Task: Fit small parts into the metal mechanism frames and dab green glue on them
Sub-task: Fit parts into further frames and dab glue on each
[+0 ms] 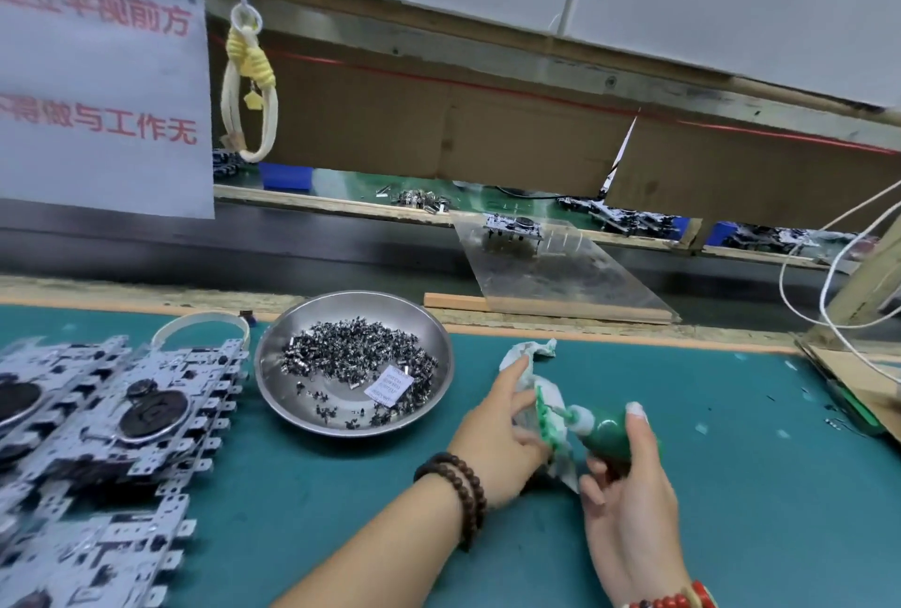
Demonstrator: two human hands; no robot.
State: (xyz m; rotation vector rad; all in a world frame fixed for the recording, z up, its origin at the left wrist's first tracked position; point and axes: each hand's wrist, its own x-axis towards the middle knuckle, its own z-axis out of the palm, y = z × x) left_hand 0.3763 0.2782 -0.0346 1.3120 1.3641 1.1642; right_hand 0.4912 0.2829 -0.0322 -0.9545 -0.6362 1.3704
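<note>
A teal mat covers the counter [731, 485], which ends at a worn wooden strip along its far edge; past that runs a dark belt, then a second green work surface under a low cardboard-faced shelf. A white notice with red characters [97, 71] hangs at the upper left, and a pale cord loop [249, 86] dangles from a clip beside it. On the left of the mat lies a stack of metal mechanism frames [112, 432], overlapping one another and running off the left and bottom edges. Just to their right sits a round steel dish [273, 363] holding a heap of small dark parts [356, 354] and a slip of printed paper. A clear plastic sheet [560, 276] bridges the belt, carrying one more frame at its far end. White cables loop down at the right edge beside a cardboard piece. The right hand [629, 495] grips a green glue bottle [609, 434], thumb along its side, nozzle pointing left. The left hand [497, 437] holds a crumpled, green-stained tissue [541, 393] against the nozzle tip. Both hands are near the middle of the mat, right of the dish. Bare mat stretches to the right of the hands as far as the cardboard, and between the dish and the forearms.
</note>
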